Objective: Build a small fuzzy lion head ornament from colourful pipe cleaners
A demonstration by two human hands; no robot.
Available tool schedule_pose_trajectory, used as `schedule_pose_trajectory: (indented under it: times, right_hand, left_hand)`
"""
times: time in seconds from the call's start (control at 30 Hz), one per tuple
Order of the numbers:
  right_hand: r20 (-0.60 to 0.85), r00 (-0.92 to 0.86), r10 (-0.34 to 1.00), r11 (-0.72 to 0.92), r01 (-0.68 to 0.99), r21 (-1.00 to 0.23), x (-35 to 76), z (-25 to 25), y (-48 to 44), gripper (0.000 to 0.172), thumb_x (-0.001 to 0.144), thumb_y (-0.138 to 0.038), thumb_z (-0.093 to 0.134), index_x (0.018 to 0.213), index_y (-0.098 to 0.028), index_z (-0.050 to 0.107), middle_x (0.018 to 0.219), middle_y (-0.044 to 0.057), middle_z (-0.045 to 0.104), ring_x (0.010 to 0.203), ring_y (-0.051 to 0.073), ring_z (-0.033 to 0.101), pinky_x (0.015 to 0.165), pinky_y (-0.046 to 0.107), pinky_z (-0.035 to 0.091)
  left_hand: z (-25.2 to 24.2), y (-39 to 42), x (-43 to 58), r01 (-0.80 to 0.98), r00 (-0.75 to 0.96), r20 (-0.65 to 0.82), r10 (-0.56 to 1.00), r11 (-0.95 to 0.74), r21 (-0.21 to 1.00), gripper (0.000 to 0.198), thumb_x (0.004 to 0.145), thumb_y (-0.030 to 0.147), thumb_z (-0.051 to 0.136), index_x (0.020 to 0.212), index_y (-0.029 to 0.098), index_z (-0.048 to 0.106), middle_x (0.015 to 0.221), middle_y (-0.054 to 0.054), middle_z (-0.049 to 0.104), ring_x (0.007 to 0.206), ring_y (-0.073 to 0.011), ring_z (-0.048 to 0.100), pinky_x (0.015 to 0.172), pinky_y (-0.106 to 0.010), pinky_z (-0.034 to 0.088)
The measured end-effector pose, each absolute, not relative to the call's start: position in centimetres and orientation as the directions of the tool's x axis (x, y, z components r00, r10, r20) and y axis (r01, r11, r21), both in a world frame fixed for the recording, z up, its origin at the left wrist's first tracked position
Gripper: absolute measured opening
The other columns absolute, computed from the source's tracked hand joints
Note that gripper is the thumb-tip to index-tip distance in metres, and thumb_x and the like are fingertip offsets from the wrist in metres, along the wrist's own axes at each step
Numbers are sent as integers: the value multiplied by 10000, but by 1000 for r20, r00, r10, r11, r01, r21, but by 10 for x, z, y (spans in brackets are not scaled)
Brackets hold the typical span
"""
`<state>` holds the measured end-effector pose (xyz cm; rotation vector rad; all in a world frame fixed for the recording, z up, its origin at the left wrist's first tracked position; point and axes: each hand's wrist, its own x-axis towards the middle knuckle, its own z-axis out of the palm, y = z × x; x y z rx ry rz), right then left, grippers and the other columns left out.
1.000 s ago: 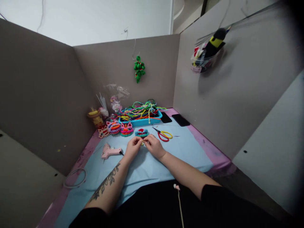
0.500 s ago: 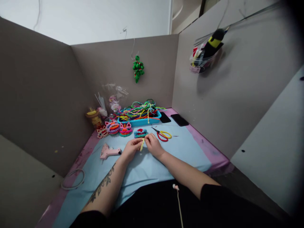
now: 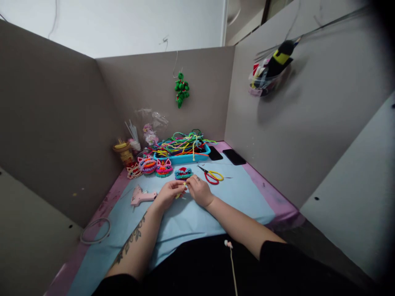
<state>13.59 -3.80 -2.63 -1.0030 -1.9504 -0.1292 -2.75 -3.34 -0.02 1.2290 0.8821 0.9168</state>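
A short pale-yellow pipe cleaner (image 3: 178,196) is pinched between the fingertips of my left hand (image 3: 168,194), with its lower end showing beneath them. My right hand (image 3: 200,191) meets it from the other side, its fingers closed at the top of the same piece; the grip itself is partly hidden. Just beyond my fingertips lies a teal and red fuzzy pipe-cleaner figure (image 3: 183,173). Scissors (image 3: 212,177) with one red and one yellow handle rest behind my right hand. To the left of my left hand is a pink glue gun (image 3: 142,196).
A blue tray (image 3: 185,158) heaped with coloured pipe cleaners stands at the back. Several fuzzy animal-face pieces (image 3: 163,167) sit left of it, near a yellow-lidded jar (image 3: 123,153). Two dark phones (image 3: 233,156) lie at the right. Grey partitions (image 3: 148,90) enclose the table.
My fingers have shifted on the yellow pipe cleaner; less of it shows, and it tilts more to the left. My right hand has rolled slightly, and the view has moved a little.
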Motion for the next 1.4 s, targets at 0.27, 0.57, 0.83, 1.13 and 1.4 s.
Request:
schedule_pose_trajectory:
  times: [0.27,0.57,0.83,1.13,1.4]
  right_hand:
    - [541,-59,839,535,274,-799,128,-27,-33,118,819,-231,469,714,-186,499,682,0,504,646,136,479,604,261,407]
    - [-95,-577,812,-371,-383,-846,136,-18,-30,266,630,-253,697,733,-155,472,556,-92,379,396,4,226,353,135,69]
    - [-147,-666,732,-501,-380,-777,147,-16,-25,248,566,-139,676,739,-138,498,532,-88,369,389,1,236,340,121,45]
    - [114,-295,949,17,-313,-950,138,-18,-30,178,693,-297,639,725,-173,515,564,-54,433,440,52,322,379,168,217]
    - [740,-235,630,776,199,-598,145,-18,-41,152,799,-182,558,920,-208,647,878,52,540,728,139,517,614,267,461]
  left_hand:
    - [-5,-31,-24,129,267,193,944,-233,964,282,645,332,716,851,141,691,731,-49,663,623,-133,558,586,-238,422]
    - [-4,-35,-25,313,261,500,826,-563,765,86,723,246,648,778,219,709,774,-59,659,736,-184,571,732,-302,433]
    - [-4,-40,-26,311,369,578,728,-683,661,149,793,268,581,837,221,715,836,-88,657,768,-183,595,721,-303,457]
    - [2,-39,-23,321,229,454,861,-507,800,211,761,354,602,752,149,651,699,-31,616,631,-124,533,591,-232,411]
    - [0,-33,-28,146,340,78,937,-134,980,252,667,370,654,684,122,617,494,42,501,467,-71,416,486,-200,301]
